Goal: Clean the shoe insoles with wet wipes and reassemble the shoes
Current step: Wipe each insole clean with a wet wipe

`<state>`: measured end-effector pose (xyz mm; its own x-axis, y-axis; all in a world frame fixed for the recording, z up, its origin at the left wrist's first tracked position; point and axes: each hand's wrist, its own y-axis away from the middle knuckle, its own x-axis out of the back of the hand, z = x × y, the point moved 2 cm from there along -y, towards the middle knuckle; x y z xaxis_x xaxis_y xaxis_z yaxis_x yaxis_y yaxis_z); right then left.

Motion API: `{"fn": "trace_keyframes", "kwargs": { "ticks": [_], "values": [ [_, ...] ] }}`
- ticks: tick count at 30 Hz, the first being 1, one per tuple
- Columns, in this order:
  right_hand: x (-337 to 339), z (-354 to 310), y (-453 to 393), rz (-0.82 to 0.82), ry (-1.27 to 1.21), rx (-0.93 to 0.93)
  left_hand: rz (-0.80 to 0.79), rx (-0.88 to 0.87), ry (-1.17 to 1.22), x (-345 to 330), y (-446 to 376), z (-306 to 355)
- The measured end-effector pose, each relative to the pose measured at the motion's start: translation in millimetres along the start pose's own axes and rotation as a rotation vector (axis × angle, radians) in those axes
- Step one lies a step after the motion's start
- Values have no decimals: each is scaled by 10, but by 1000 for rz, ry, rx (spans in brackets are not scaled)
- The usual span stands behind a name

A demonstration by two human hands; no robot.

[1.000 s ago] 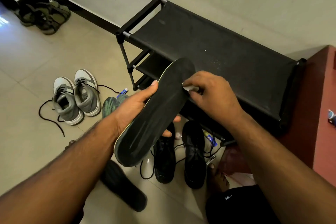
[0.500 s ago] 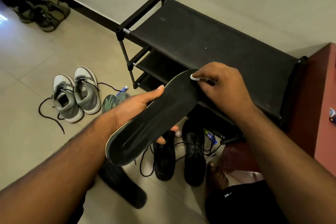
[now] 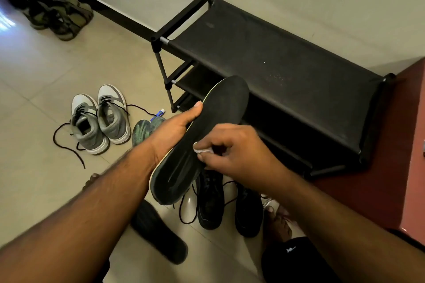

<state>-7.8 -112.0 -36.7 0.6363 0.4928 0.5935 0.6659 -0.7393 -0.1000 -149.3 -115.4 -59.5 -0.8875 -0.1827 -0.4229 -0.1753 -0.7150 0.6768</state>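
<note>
Insole (image 3: pixel 202 135) underside hidden; wet wipe (image 3: pixel 203 150) mostly covered.

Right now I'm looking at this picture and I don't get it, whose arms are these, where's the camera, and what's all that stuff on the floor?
No machine here: these are a person's two bare arms, filmed by a wide camera worn on their head, looking down and forward.

The left hand holds a dark insole from underneath, thumb along its edge. The right hand pinches a small white wipe in its fingers and presses it on the insole.

On the tiled floor lie a pair of grey sneakers with loose laces, a pair of black shoes, another dark insole, and green patterned insoles. Olive sandals sit in the far corner. A black shoe rack stands by the wall.
</note>
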Motion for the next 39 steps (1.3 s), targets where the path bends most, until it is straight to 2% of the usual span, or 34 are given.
{"fn": "trace_keyframes", "kwargs": {
  "ticks": [1, 3, 5, 7, 9, 12, 16, 20, 22, 24, 26, 29, 34, 39],
  "values": [
    [75, 21, -27, 41, -127, -77, -12, 19, 4, -10, 3, 1],
    [290, 151, -94, 236, -266, -221, -40, 66, -18, 1, 4, -8],
    [522, 321, -135, 424, -136, -263, -69, 104, -26, -6, 4, -28],
    [621, 432, -143, 485, 80, -274, -91, 128, -9, -38, 5, -59],
    [549, 456, -137, 467, 196, -239, -88, 126, 5, -70, 5, -78],
    [245, 318, -125, 358, 220, -110, -49, 100, 3, -102, -3, -87],
    [-89, 105, -18, 257, 100, 43, 43, 21, 88, -13, -72, -82],
    [-78, 28, -22, 65, -103, 84, 38, -75, 148, 17, -68, -51],
    [41, 66, -73, 118, -254, 20, -15, -83, 172, -11, -42, -48],
    [196, 148, -112, 267, -374, -122, -32, -80, 144, -11, -45, -71],
    [307, 222, -125, 391, -269, -192, -36, -82, 146, -2, -57, -98],
    [269, 275, -119, 397, -164, -213, -67, -70, 166, -54, -47, -119],
    [-76, 83, -30, 319, 10, 16, -101, -82, 246, -76, -55, -94],
    [-229, -82, 56, 180, -55, 224, -31, -95, 273, 51, -71, -38]
  ]
}}
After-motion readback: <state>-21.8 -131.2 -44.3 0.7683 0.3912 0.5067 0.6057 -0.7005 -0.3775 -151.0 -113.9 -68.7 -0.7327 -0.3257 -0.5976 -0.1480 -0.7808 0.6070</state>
